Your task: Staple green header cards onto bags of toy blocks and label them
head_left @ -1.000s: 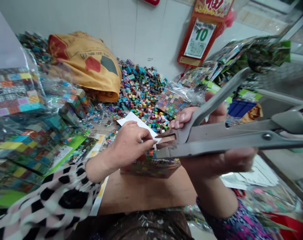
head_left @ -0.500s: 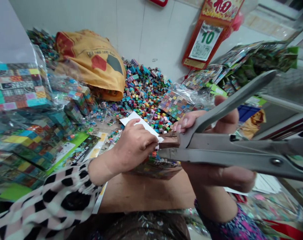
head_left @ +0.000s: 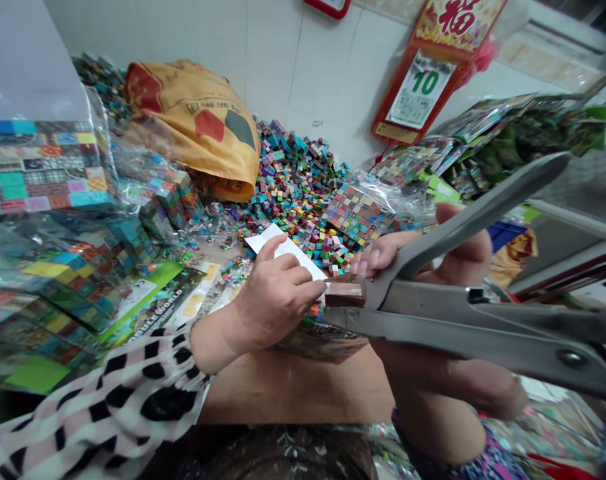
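Note:
My right hand (head_left: pixel 453 380) is wrapped around a grey metal plier stapler (head_left: pixel 443 310), whose jaws point left. Pinched in my left hand (head_left: pixel 280 297) is a white folded card (head_left: pixel 287 250), its right end at the stapler's jaws. Below the card hangs a clear bag of small coloured cubes (head_left: pixel 327 347), partly hidden by my left hand and the stapler. I cannot tell whether the jaws press on the card.
Loose coloured cubes (head_left: pixel 303 180) are heaped against the wall, beside a yellow sack (head_left: pixel 193 127). Packed cube bags (head_left: pixel 43 167) stack up at left; another cube pack (head_left: pixel 360 207) lies behind my hands. Green printed cards (head_left: pixel 157 307) lie at left. A calendar (head_left: pixel 423 87) hangs on the wall.
The view has shifted slightly, so most things sit a little further right. Both hands keep their hold, with the card's end still at the stapler's jaws.

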`<control>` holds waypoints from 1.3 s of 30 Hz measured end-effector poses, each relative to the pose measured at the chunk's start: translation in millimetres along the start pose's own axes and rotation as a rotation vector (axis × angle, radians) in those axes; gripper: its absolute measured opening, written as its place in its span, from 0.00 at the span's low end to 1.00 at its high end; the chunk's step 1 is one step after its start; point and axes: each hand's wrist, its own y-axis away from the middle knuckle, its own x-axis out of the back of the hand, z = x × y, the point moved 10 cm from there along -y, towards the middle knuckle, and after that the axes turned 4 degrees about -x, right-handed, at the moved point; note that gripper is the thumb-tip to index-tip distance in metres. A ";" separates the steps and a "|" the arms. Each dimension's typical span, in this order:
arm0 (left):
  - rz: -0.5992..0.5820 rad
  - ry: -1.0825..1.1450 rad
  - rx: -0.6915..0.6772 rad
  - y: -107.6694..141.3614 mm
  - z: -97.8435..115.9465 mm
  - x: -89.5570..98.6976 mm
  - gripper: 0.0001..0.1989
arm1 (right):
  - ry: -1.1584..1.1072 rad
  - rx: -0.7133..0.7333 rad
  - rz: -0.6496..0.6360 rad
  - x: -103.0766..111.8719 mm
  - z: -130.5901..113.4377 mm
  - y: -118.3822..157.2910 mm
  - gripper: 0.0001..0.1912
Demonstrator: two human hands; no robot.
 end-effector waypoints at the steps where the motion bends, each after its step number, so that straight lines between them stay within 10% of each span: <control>1: 0.019 -0.018 -0.017 0.2 1.6 1.2 0.12 | 0.002 0.011 0.018 0.9 -2.2 -0.2 0.21; 11: 0.117 -0.032 0.027 2.4 1.7 8.7 0.12 | 0.075 -0.038 0.031 -4.9 -1.1 5.9 0.22; 17: 0.111 -0.010 0.070 4.0 -1.7 9.8 0.13 | 0.087 -0.046 -0.024 -1.1 12.3 13.7 0.39; 39: 0.032 0.107 0.100 -1.1 -13.0 -3.9 0.11 | 0.105 -0.266 0.092 16.6 36.7 -15.2 0.33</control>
